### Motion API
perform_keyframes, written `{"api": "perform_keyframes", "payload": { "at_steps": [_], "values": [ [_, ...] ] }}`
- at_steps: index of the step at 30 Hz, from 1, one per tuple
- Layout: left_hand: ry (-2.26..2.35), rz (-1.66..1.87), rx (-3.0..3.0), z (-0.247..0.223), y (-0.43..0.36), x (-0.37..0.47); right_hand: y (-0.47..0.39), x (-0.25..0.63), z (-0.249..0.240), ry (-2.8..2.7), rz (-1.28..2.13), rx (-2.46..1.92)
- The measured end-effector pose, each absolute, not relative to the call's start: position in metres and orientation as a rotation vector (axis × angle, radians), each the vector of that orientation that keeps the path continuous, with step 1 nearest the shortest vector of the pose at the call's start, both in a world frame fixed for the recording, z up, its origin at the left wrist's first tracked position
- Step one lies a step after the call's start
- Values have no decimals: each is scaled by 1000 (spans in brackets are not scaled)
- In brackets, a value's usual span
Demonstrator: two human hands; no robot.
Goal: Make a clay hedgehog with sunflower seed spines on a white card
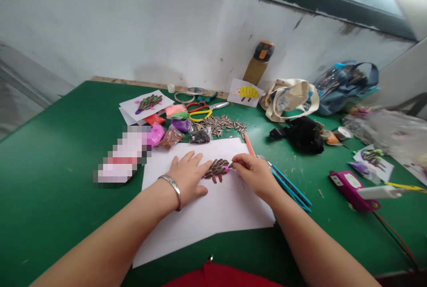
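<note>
A hedgehog-like figure of sunflower seeds (pixel 216 168) on purple and brown clay lies on white paper (pixel 213 211) in front of me. My left hand (pixel 188 176) rests flat on the paper, fingers spread, its fingertips at the figure's left side. A sunflower seed (pixel 231 165) is pinched between the thumb and forefinger of my right hand (pixel 251 172), at the figure's right edge. Behind the paper is a loose pile of sunflower seeds (pixel 220 125). Bags of coloured clay, among them a brown one (pixel 171 137) and a black one (pixel 200 135), lie at its back edge.
Blue-handled tools (pixel 290 187) and an orange stick (pixel 249 144) lie right of the paper. Scissors (pixel 213 106), a finished seed picture (pixel 148 104) and a hedgehog drawing (pixel 246 92) are farther back. A bottle (pixel 258 62), a cream bag (pixel 290 96) and a magenta device (pixel 353 189) stand rightward.
</note>
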State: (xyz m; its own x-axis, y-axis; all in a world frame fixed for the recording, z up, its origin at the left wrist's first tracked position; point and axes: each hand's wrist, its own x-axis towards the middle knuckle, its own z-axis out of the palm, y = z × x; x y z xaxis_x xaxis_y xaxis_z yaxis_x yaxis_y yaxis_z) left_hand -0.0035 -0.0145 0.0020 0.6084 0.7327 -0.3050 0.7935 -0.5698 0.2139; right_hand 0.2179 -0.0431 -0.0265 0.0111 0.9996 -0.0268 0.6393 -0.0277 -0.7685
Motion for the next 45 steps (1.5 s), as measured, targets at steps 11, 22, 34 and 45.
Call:
{"api": "perform_keyframes", "payload": {
  "at_steps": [11, 22, 34, 45],
  "values": [
    [1239, -215, 2533, -4, -14, -5, -41, 211, -37, -1785, 687, -1656],
    [1260, -245, 2533, -3, -15, -4, -43, 205, -36, -1862, 619, -1685],
    [1268, -268, 2527, -5, -14, -3, -44, 205, -37, -1901, 617, -1626],
    [1256, -232, 2528, -4, -15, -4, -42, 210, -35, -1931, 550, -1722]
  ]
}}
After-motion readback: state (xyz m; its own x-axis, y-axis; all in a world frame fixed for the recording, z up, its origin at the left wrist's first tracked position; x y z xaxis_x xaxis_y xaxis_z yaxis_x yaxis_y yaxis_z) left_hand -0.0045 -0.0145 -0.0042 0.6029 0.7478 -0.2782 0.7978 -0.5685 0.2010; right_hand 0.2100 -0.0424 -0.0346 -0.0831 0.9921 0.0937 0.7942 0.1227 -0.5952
